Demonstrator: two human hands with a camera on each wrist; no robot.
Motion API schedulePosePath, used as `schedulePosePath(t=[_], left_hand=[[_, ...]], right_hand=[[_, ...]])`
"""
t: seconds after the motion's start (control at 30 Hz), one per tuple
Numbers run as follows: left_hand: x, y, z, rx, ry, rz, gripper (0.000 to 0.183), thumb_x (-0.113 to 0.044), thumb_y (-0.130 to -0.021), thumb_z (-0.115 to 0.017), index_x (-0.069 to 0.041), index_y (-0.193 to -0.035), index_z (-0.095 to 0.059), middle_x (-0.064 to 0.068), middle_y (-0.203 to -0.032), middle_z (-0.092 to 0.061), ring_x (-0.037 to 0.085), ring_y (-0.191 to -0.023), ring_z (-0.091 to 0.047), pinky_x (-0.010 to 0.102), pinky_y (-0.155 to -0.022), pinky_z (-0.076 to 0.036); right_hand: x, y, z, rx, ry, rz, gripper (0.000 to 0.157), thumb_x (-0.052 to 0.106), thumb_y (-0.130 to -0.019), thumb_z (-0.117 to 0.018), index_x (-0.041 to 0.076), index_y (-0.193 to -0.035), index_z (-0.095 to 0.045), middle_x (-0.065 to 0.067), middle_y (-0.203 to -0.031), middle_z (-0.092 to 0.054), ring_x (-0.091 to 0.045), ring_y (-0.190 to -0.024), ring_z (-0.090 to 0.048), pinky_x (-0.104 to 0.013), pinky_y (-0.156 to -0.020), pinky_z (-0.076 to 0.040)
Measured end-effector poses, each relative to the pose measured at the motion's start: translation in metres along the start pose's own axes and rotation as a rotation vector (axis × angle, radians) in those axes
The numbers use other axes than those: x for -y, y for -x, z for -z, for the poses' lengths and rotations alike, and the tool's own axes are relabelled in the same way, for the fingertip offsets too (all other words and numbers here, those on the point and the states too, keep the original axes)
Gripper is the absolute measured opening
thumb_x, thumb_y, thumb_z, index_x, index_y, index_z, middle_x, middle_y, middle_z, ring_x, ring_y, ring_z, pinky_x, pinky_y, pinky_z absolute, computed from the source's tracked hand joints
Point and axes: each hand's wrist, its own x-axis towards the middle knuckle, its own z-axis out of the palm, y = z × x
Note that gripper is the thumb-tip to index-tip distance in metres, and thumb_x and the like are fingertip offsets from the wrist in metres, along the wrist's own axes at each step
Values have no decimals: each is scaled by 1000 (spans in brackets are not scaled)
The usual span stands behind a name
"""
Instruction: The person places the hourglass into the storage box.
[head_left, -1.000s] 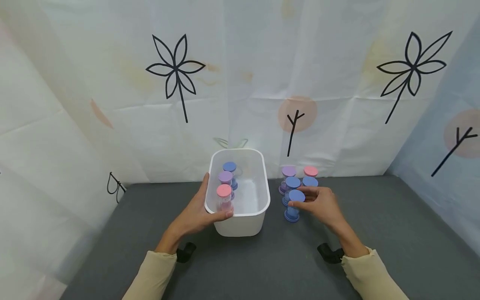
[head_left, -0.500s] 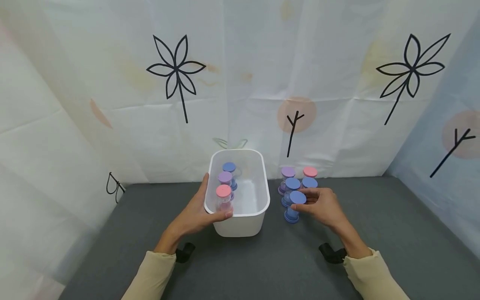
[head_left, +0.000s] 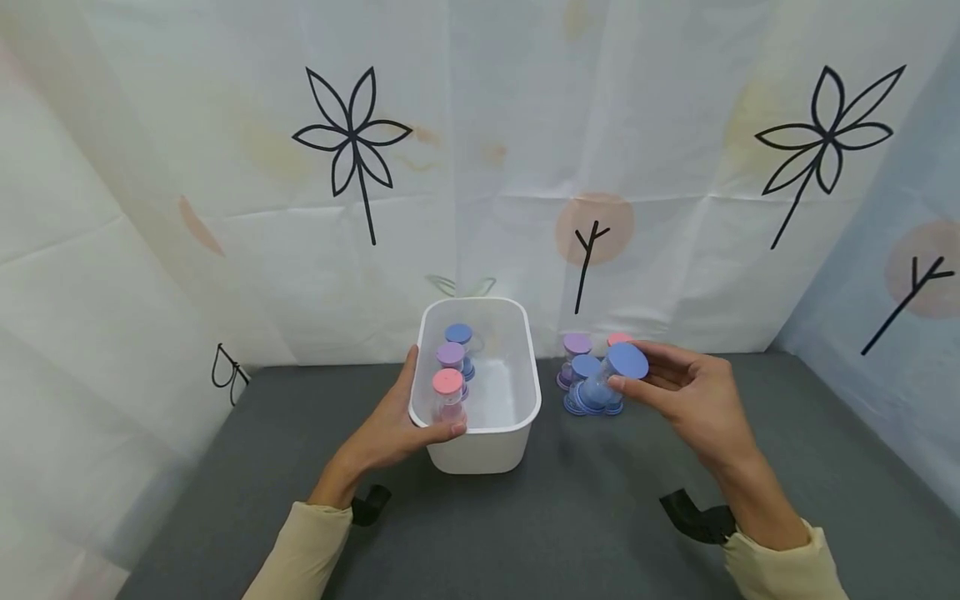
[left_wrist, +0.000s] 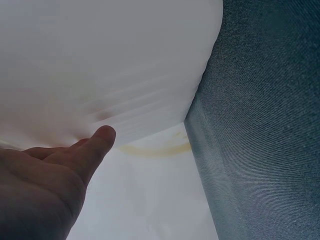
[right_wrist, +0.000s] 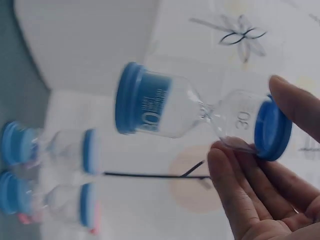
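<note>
My right hand (head_left: 693,396) pinches a blue-capped hourglass (head_left: 627,360) by its top cap, thumb on one side and fingers on the other. The hourglass is tilted and raised off the table; in the right wrist view, blue sand lies in the end of the hourglass (right_wrist: 157,100) away from the fingers. My left hand (head_left: 390,425) rests against the near left corner of a white bin (head_left: 480,454), thumb along the front rim, fingers straight along the side wall. Inside the bin, a blue hourglass (head_left: 459,333), a purple hourglass (head_left: 451,356) and a pink hourglass (head_left: 448,382) stand in a row.
Behind the held hourglass stand a purple hourglass (head_left: 577,344), another blue hourglass (head_left: 585,367) and a pink-capped hourglass (head_left: 619,338); a further blue one is mostly hidden. The dark grey table (head_left: 525,533) meets a patterned cloth backdrop (head_left: 495,167) behind the bin.
My right hand has lifted the nearest blue hourglass off the table, tilting it and moving up and right. My left hand and the bin have stayed in place.
</note>
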Motion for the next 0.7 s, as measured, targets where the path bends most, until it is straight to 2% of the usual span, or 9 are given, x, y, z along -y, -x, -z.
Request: schedulePosePath(t=[0.1, 0.23, 0.43, 0.57, 0.7], left_hand=[[0, 0, 0, 2, 8, -4, 115, -21, -81, -87, -38, -160, -6, 14, -156, -33, 39, -125, -52, 64, -95, -47], [1, 0, 0, 1, 6, -8, 115, -21, -81, -87, -38, -160, -6, 13, -156, -33, 38, -126, -52, 64, -95, -47], [1, 0, 1, 5, -9, -13, 116, -21, -80, -88, -38, -160, -5, 14, -156, -34, 38, -124, -53, 62, -96, -47], [1, -1, 1, 12, -6, -14, 115, -22, -82, -86, -38, -160, -4, 14, -155, -35, 35, -122, -55, 57, -95, -50], [2, 0, 2, 19, 7, -9, 115, -21, -83, -86, -38, -161, -2, 10, -155, -35, 36, -120, -56, 56, -94, -51]], right_hand=[[11, 0, -4, -22, -84, 54, 50, -5, -82, -82, -11, -128, -63, -1, -114, -74, -12, -101, -72, -23, -83, -55], [27, -6, -18, 1, -121, 55, 51, -4, -83, -81, -9, -130, -63, -4, -116, -72, -14, -103, -72, -24, -82, -56], [35, -32, -59, 185, -153, 11, 49, 4, -84, -83, -3, -130, -65, -11, -117, -72, -21, -102, -72, -30, -83, -58], [26, -50, -93, 319, -148, -18, 47, 7, -83, -84, -1, -127, -69, -13, -112, -74, -23, -99, -73, -34, -85, -57], [12, -59, -121, 437, -103, -56, 49, 8, -82, -85, -2, -127, -68, -11, -109, -75, -22, -97, -73, -36, -86, -57]])
